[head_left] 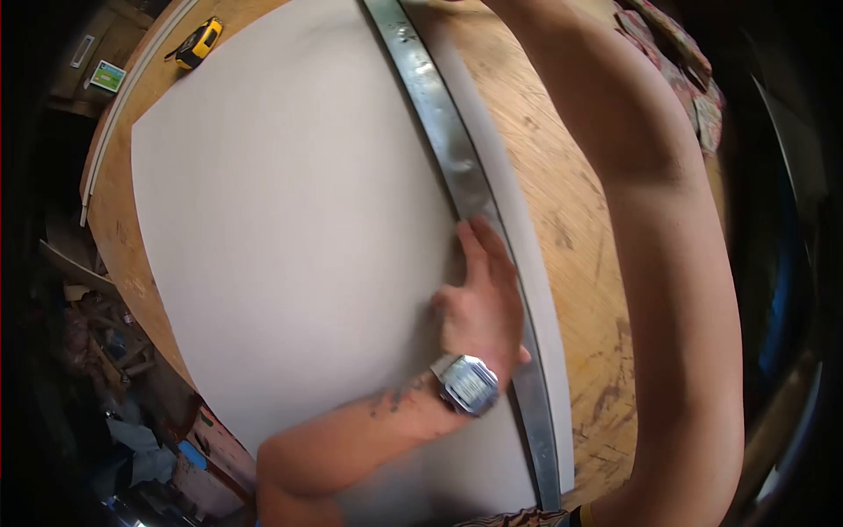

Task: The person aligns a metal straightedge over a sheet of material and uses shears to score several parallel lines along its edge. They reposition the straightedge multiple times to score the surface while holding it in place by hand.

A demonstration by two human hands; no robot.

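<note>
A large white sheet [290,211] covers much of the wooden table. Along its right side lies a long metal straightedge [436,101], running from the top of the view down to the bottom. My left hand [483,303], with a silver watch [470,385] at the wrist, presses flat on the straightedge about midway, its fingers stretched out and pointing up along the metal. My right arm reaches up the right side to the far end of the straightedge. Only a sliver of my right hand [446,3] shows at the top edge, its fingers cut off by the frame.
A yellow and black tape measure [198,42] lies on the wooden table [580,290] at the upper left, near a thin pale strip [118,110] along the edge. Crumpled patterned cloth [672,44] sits at the upper right. Cluttered scraps [132,448] fill the floor at left.
</note>
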